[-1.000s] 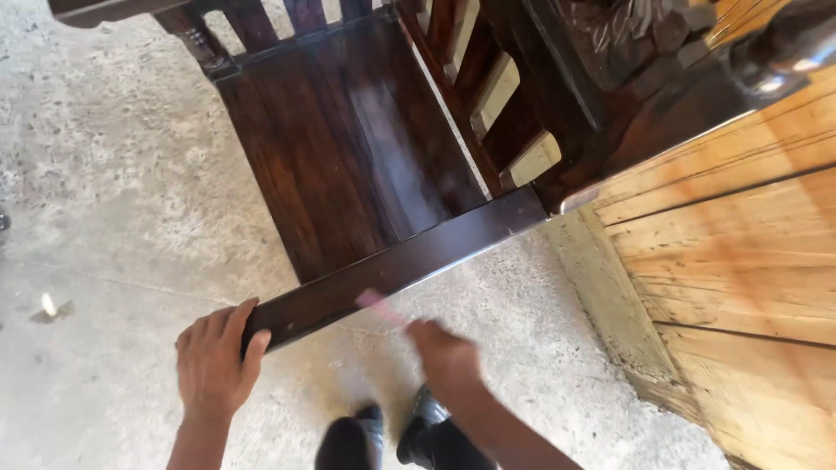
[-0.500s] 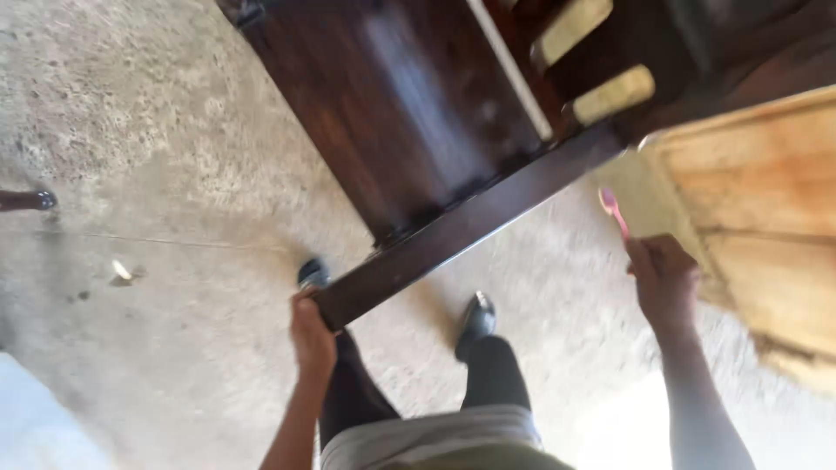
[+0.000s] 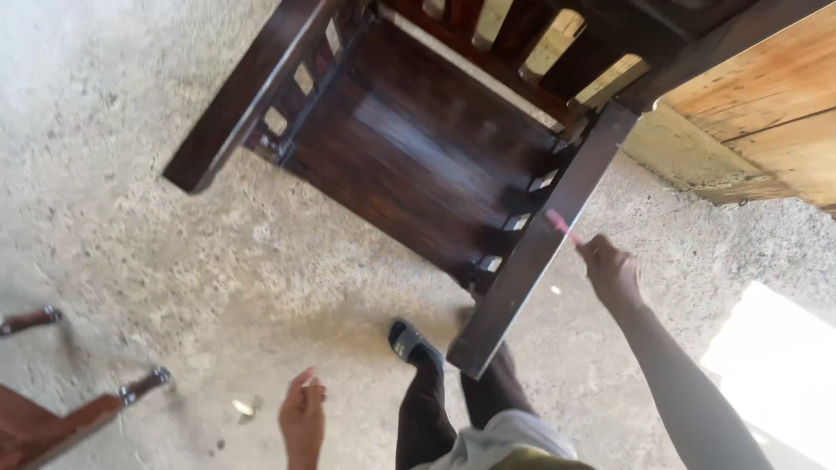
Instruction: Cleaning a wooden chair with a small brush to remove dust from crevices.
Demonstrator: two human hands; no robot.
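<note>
A dark-stained wooden armchair (image 3: pixel 427 148) stands on the concrete floor in front of me, its glossy seat and two flat armrests facing me. My right hand (image 3: pixel 612 270) is shut on a thin pink stick-like tool (image 3: pixel 561 224), whose tip touches the right armrest (image 3: pixel 540 248). My left hand (image 3: pixel 302 422) hangs free at the bottom, fingers loosely apart, holding nothing and touching nothing. My legs and a dark sandal (image 3: pixel 416 344) show below the right armrest's front end.
A stack of light unfinished wooden boards (image 3: pixel 758 96) lies at the upper right beside the chair. Parts of another reddish wooden piece with metal-tipped legs (image 3: pixel 52 418) sit at the lower left. A sunlit patch (image 3: pixel 784 365) falls on the floor at right.
My view swung so the whole chair shows. My left hand let go of the armrest and dropped down. My right hand stays out at the right with the pink tool.
</note>
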